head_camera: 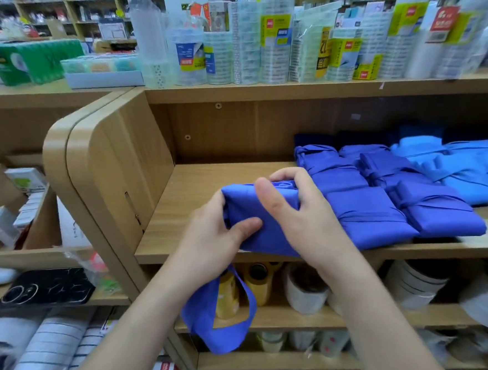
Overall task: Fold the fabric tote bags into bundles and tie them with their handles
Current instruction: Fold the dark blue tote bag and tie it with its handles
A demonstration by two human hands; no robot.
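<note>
Left hand (216,235), right hand (295,217) clutching folded blue tote (268,238), handle (250,303) dangling

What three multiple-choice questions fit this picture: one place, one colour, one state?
1. Where does the loose handle hang?
A. Round a wrist
B. Below the left hand
C. On the floor
2. What colour are the bundles farthest right on the shelf?
A. Light blue
B. Green
C. Red
3. How is the held bag?
A. Spread flat
B. Tied shut
C. Folded, handle untied
Answers: B, the loop dangles under the left hand; A, they are paler than their neighbours; C, the right hand and left hand grip it folded, handle free.
</note>
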